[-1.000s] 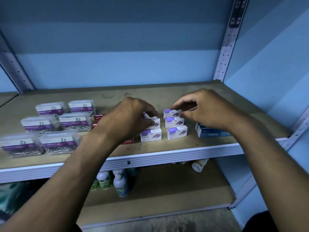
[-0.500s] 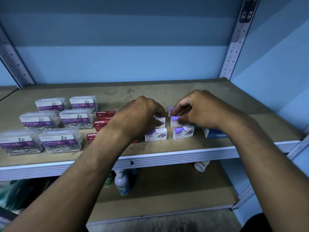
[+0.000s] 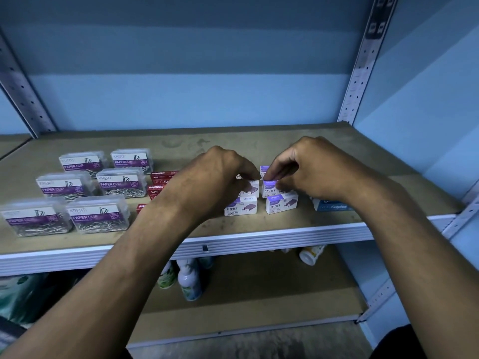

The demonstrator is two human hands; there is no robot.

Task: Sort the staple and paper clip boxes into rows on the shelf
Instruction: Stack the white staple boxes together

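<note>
Fingertips (image 3: 268,174) of both hands pinch rear white staple boxes (image 3: 265,170) (partly hidden).

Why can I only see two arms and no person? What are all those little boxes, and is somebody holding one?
The camera sits on the person's head and looks forward and down, so you see only their own arms reaching out. The left hand and the right hand are at a group of small white and purple staple boxes in the middle of a brown shelf. The fingertips touch the boxes further back, but fingers hide whether either hand has a grip on one. Further left lie red staple boxes, partly behind the left arm, and six clear paper clip boxes in neat pairs. A blue staple box peeks out under the right wrist. Down below, some bottles stand on a lower shelf.
</note>
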